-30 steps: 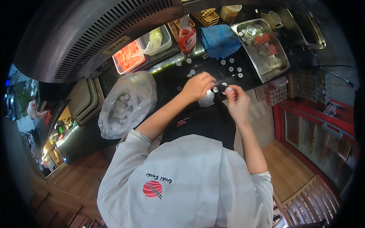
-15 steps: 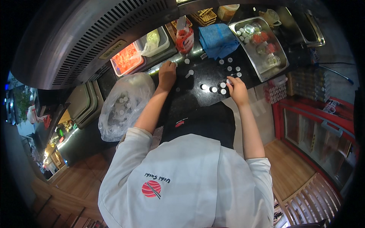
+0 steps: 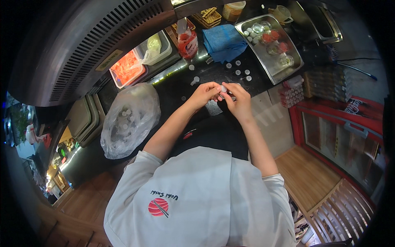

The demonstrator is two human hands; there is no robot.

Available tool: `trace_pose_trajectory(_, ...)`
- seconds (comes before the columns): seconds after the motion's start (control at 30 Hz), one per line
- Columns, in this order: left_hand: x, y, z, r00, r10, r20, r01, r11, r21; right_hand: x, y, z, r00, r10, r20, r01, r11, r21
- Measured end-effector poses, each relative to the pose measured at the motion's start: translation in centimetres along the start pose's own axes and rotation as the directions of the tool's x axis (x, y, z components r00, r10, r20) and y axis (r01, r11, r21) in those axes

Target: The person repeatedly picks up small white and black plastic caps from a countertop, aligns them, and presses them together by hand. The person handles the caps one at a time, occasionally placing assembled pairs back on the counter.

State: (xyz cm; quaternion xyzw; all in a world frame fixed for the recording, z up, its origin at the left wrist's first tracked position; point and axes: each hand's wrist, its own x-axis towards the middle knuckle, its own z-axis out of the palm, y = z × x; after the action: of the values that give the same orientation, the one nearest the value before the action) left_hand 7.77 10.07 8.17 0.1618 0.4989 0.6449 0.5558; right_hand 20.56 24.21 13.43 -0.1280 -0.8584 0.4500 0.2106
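Note:
Over the front of the black counter, my left hand and my right hand meet, fingers closed round one small white-capped bottle. Its white cap shows between the fingertips; the rest of it is mostly hidden. Beyond my right hand stand several small bottles with white caps. Farther left on the counter lie a white cap and a small white-topped piece. Left of my left forearm sits a clear plastic bag holding several more small white-capped pieces.
A steel tray with glass jars and white-capped bottles stands at the back right, beside a folded blue cloth. Behind are a red-labelled squeeze bottle, a tub of orange shreds and a large vented metal housing.
My left hand has moved right from the back of the counter and my right hand has come left. They now meet at one small bottle. The whole view has shifted slightly.

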Motion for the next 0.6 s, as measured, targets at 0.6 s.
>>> trace_pose_trajectory(0.6, -1.1, -0.2, -1.6, 0.973, 0.003, -0.232, 0.023, 0.994, 0.108, 1.2, 11.1, -2.9, 0.916, 0.236, -0.324, -0.353, 0.86, -0.37)
